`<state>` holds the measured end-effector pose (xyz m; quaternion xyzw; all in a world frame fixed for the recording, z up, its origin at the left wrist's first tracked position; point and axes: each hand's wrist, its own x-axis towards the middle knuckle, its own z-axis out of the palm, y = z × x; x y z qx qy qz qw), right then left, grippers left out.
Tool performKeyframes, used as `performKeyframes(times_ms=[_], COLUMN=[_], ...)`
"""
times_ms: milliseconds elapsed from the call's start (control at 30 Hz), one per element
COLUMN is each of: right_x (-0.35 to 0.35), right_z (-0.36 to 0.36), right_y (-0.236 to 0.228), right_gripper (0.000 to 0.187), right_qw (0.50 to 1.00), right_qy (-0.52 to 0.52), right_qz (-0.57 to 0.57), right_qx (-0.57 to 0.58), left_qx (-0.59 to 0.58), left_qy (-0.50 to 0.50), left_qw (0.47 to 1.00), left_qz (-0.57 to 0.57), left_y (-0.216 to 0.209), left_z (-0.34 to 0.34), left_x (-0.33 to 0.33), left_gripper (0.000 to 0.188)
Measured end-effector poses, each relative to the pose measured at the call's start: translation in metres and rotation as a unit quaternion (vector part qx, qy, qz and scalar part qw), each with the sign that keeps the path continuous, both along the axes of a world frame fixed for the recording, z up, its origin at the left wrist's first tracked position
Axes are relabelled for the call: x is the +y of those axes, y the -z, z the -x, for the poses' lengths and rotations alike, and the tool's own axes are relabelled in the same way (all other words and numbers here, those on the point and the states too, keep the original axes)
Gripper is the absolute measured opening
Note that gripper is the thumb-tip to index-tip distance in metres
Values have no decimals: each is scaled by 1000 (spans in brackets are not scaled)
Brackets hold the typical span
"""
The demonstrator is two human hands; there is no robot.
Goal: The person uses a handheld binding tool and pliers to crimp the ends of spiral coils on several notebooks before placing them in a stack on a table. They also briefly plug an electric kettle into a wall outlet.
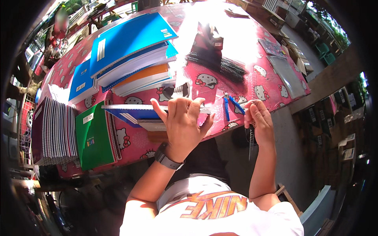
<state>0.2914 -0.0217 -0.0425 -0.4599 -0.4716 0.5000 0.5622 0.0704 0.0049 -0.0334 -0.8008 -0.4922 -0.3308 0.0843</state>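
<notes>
A blue notebook [128, 114] with loose white page edges lies near the table's front edge, its long edge toward me. My left hand [182, 124] is on top of it, middle fingers bent over the far edge, thumb at its right end and little finger raised. At the right, my right hand [260, 117] pinches a thin black spiral binding coil [251, 143], which hangs down past the table edge. Blue-handled pliers [227, 107] lie between my hands, closest to the right one.
A tall stack of blue notebooks [130, 39] stands at the far left. A green notebook [94, 133] and a row of spiral-bound notebooks [57, 129] sit at left. Many black coils [220, 65] lie beyond the pliers on the pink patterned tablecloth [271, 104]. A clear plastic sleeve [285, 76] is at right.
</notes>
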Motion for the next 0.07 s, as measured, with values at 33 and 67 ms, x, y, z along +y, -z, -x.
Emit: performKeyframes(times_ms=[33,67], right_x=[-4,-5], right_z=[3,10], right_y=[3,4], right_gripper=[32,34], right_qw=[1000,998], right_qy=[-4,-9], right_qz=[-18,-38], right_qx=[-25,-48], left_qx=[53,61], left_qy=[-25,-18], left_qw=[986,986], left_qz=[159,157], left_y=[-10,-11], left_z=[-2,-3], left_x=[0,0], left_gripper=[85,85])
